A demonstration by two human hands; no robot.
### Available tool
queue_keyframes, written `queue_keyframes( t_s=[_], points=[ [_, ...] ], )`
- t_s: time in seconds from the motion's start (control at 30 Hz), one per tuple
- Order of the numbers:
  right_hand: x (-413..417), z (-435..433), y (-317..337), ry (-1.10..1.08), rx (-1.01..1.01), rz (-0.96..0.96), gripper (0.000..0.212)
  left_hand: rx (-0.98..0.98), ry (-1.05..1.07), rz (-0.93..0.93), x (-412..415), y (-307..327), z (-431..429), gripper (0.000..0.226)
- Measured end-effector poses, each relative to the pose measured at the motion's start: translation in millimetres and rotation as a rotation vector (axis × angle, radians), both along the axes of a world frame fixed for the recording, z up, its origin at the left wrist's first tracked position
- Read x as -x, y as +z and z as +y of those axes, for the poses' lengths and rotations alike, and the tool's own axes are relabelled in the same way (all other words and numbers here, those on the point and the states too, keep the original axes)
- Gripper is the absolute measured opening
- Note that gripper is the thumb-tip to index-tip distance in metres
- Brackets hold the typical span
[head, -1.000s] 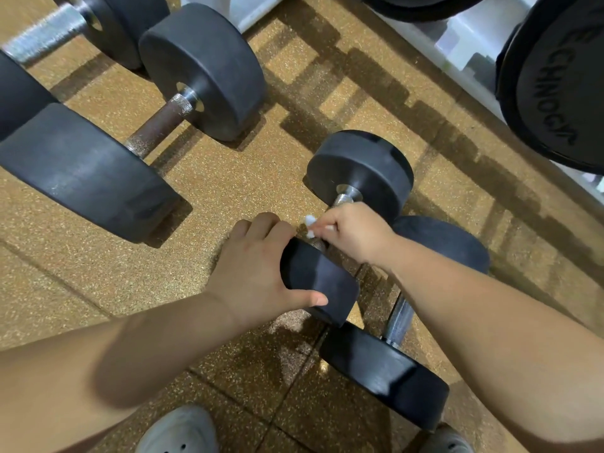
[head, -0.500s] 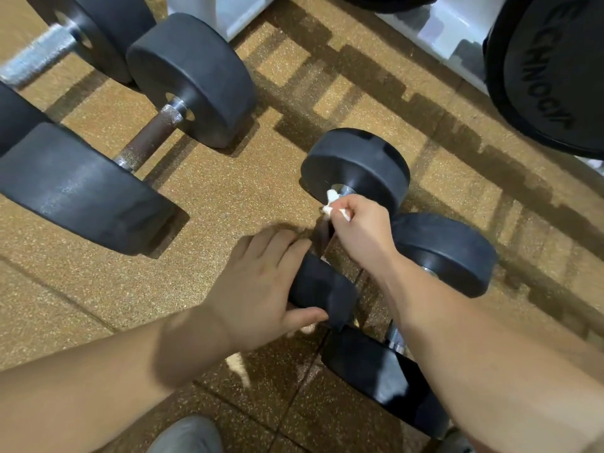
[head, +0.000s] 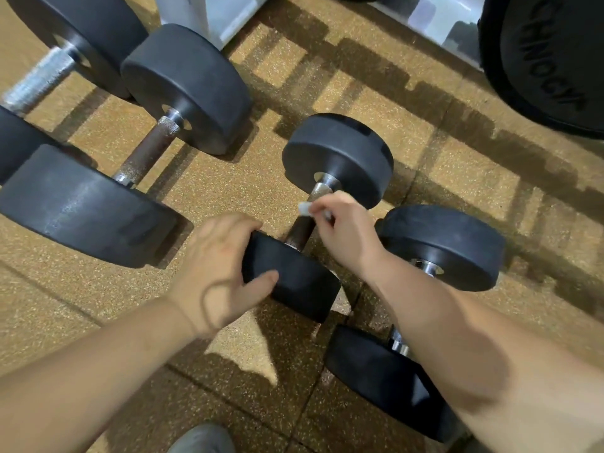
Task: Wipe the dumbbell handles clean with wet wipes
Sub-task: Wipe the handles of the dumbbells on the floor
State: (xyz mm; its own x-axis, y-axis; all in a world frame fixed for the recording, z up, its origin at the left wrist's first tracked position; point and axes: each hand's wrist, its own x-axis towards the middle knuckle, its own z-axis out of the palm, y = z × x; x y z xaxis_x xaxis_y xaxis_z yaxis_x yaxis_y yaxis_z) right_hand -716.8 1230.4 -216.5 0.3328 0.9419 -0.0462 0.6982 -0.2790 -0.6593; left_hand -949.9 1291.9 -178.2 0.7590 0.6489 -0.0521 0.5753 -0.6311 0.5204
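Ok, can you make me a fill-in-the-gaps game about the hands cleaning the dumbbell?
The right hand pinches a small wet wipe that is ____ in colour.
The left hand grips the near black rubber end of the small ____.
The wipe sits against the metal handle between the ____ black ends.
Missing words: white, dumbbell, two.

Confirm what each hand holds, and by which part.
Left hand grips the small dumbbell by its near weight head. Right hand pinches a wadded wet wipe at the far end of its handle.
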Motion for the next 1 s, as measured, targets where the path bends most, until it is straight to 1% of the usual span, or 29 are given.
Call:
queue_keyframes(
  t_s=[0.07,0.1,0.13,0.2,0.27,0.3,0.37,0.4,0.47,0.5,0.57,0.63,0.67,0.73,0.77,0.8,0.87,1.0],
  points=[
    [6.1,-2.8,-1.0,0.178,-0.013,0.018,0.014,0.007,0.106,0.027,-7.6,7.7,-7.2,0.082],
    [5.7,-0.2,-2.4,0.219,-0.017,0.021,0.013,0.033,0.153,0.063,-12.6,11.8,-10.7,0.090],
    [4.0,5.5,-3.5,0.208,-0.024,0.014,0.013,0.061,0.192,0.112,-17.2,14.8,-12.6,0.099],
    [-0.4,21.0,-7.1,0.072,-0.074,-0.022,0.013,0.096,0.249,0.213,-22.4,17.6,-8.3,0.114],
    [0.2,32.2,-10.3,-0.090,-0.104,0.003,0.011,0.122,0.269,0.261,-20.5,15.9,4.0,0.119],
    [3.6,35.0,-10.3,-0.123,-0.080,0.035,0.012,0.124,0.268,0.263,-17.6,15.2,11.2,0.119],
    [12.7,34.4,-11.5,-0.061,0.024,0.085,0.010,0.090,0.245,0.244,-10.7,13.5,23.8,0.114],
    [16.6,32.7,-12.3,-0.004,0.066,0.116,0.009,0.060,0.226,0.222,-8.3,13.0,27.8,0.108],
    [20.6,31.9,-12.2,0.066,0.089,0.167,0.013,0.023,0.226,0.147,-7.1,13.7,29.8,0.092],
    [20.7,36.0,-11.6,0.046,0.072,0.176,0.017,0.033,0.254,0.111,-9.7,15.3,28.6,0.086],
    [20.1,50.1,-11.3,-0.144,0.008,0.250,0.025,0.057,0.302,0.122,-18.6,18.1,25.0,0.082],
    [23.9,60.8,-10.2,-0.328,-0.041,0.382,0.026,0.024,0.314,0.232,-25.2,18.9,22.4,0.087],
    [28.6,62.3,-10.2,-0.347,-0.040,0.402,0.022,0.015,0.321,0.276,-26.3,19.4,23.6,0.093],
    [40.2,57.3,-13.0,-0.277,0.007,0.369,0.018,0.018,0.333,0.312,-24.8,20.5,28.8,0.110],
    [46.9,53.1,-13.6,-0.224,0.049,0.330,0.017,0.022,0.338,0.309,-23.1,21.1,30.9,0.115],
    [51.3,49.8,-14.7,-0.184,0.081,0.305,0.018,0.030,0.342,0.299,-21.3,21.2,32.7,0.117],
    [51.4,51.7,-15.6,-0.177,0.072,0.316,0.019,0.041,0.344,0.285,-18.9,20.5,34.8,0.116],
    [33.4,71.7,-14.8,-0.326,-0.108,0.369,0.010,0.037,0.336,0.283,-15.1,18.0,38.9,0.112]
  ],
)
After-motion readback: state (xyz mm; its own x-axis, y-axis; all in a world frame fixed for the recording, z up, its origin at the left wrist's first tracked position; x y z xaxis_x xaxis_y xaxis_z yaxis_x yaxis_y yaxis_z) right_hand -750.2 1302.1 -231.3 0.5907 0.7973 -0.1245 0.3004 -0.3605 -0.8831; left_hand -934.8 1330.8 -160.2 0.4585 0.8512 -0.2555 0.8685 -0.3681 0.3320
